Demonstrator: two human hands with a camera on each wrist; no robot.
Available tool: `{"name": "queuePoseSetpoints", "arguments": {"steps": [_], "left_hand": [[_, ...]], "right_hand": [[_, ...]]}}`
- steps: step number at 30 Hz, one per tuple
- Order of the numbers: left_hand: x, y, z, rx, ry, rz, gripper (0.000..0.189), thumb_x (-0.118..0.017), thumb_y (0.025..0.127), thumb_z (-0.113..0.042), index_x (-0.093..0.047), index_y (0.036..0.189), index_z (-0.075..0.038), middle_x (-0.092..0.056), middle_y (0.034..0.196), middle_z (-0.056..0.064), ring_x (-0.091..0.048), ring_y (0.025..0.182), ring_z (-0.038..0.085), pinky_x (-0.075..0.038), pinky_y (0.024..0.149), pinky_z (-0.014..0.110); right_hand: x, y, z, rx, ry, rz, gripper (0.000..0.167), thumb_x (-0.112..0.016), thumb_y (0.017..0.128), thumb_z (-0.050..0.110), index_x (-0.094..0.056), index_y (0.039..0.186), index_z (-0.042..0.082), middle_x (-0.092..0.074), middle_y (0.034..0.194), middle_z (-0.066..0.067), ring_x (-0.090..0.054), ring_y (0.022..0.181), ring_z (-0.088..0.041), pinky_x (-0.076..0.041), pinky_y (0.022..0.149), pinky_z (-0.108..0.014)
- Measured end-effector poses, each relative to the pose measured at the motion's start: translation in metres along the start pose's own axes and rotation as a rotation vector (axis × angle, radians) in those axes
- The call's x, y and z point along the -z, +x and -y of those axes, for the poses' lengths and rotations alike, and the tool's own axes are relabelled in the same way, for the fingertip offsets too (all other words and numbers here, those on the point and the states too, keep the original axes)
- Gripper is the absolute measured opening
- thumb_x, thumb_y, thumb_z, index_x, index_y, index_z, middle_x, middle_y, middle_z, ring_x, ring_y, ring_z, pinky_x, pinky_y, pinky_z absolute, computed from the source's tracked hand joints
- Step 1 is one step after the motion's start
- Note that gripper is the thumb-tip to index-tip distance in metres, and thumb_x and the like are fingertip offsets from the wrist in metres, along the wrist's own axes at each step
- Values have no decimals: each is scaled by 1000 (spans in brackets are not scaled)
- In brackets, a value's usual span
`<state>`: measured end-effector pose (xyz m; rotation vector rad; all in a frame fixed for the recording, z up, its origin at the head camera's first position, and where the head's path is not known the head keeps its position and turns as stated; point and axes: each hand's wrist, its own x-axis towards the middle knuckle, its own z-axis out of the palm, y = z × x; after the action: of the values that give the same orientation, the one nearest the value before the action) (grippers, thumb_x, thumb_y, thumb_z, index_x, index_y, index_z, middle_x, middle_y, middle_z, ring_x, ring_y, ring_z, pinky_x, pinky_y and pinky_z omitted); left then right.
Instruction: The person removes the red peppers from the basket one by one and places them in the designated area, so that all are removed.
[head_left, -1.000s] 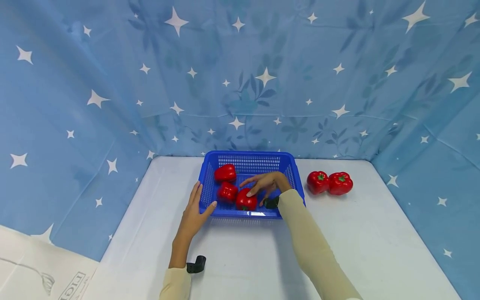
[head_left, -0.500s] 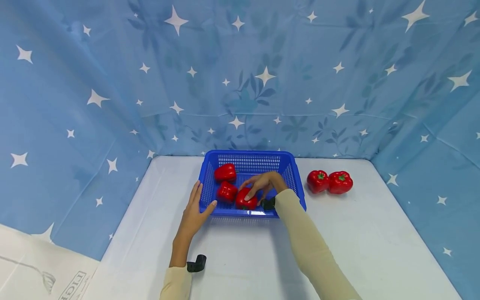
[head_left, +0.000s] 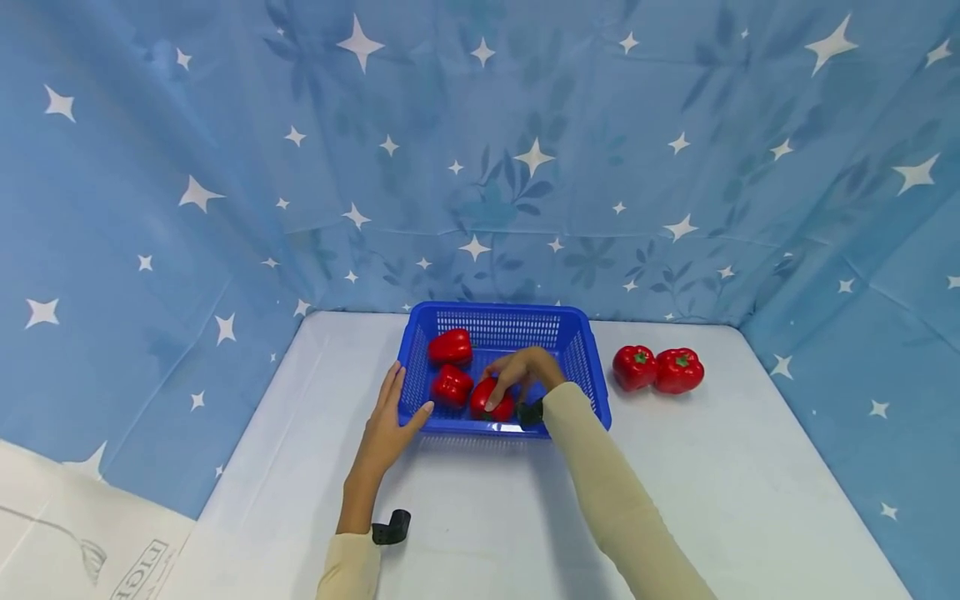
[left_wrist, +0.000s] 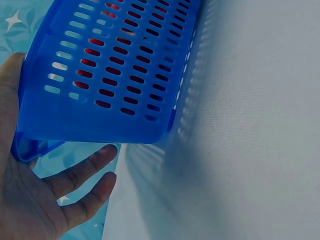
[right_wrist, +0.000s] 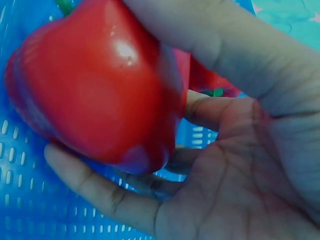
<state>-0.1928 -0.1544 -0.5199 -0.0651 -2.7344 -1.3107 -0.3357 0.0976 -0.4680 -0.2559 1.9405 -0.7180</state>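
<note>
My right hand (head_left: 527,368) is down in the blue plastic basket (head_left: 495,310), holding a red bell pepper (head_left: 491,403) near the front wall. In the right wrist view, the thumb lies over the bell pepper (right_wrist: 100,80) and the fingers (right_wrist: 107,195) curve along its other side. Two more red bell peppers, a rear one (head_left: 451,347) and a front one (head_left: 452,386), lie to its left in the basket. My left hand (head_left: 386,429) rests against the basket's front left corner, its thumb at the rim and its fingers (left_wrist: 87,172) loosely extended.
Outside the basket on the right, a red bell pepper (head_left: 634,367) stands touching another bell pepper (head_left: 678,371), green stems up. A white table (head_left: 480,517) carries everything. A blue star-patterned curtain (head_left: 480,167) encloses the back and sides.
My right hand has shifted slightly left and closed further round the front bell pepper. The middle bell pepper has moved a little left. My left hand stays in place.
</note>
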Motion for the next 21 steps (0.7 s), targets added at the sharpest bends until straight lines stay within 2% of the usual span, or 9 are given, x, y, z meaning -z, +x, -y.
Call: {"name": "queuePoseSetpoints", "arguments": {"steps": [8, 14, 19, 21], "left_hand": [[-2, -1, 3, -9, -5, 8, 90, -54, 90, -65, -14, 158, -22, -5, 166, -5, -18, 151, 35, -29, 110, 61], [-2, -2, 1, -8, -5, 8, 90, -54, 90, -64, -14, 158, -22, -5, 166, -5, -19, 151, 35, -30, 109, 62], [-2, 0, 0, -13, -1, -3, 90, -55, 90, -62, -14, 158, -20, -7, 166, -1, -19, 150, 36, -30, 110, 62], [-1, 0, 0, -6, -9, -3, 90, -55, 90, -63, -14, 158, -21, -6, 166, -4, -19, 151, 35, -30, 110, 62]], "right_hand": [[3, -3, -14, 42, 127, -5, 68, -82, 77, 21, -47, 133, 12, -48, 132, -11, -52, 120, -30, -58, 87, -45], [9, -9, -25, 105, 207, -36, 67, -79, 80, 22, -44, 136, 11, -47, 136, -13, -52, 123, -32, -55, 92, -47], [15, -15, -30, 171, 216, -46, 66, -78, 81, 23, -45, 137, 12, -47, 138, -13, -49, 127, -32, -55, 94, -47], [17, -18, -32, 193, 207, -44, 65, -78, 81, 24, -46, 138, 12, -47, 138, -13, -48, 128, -31, -54, 95, -46]]}}
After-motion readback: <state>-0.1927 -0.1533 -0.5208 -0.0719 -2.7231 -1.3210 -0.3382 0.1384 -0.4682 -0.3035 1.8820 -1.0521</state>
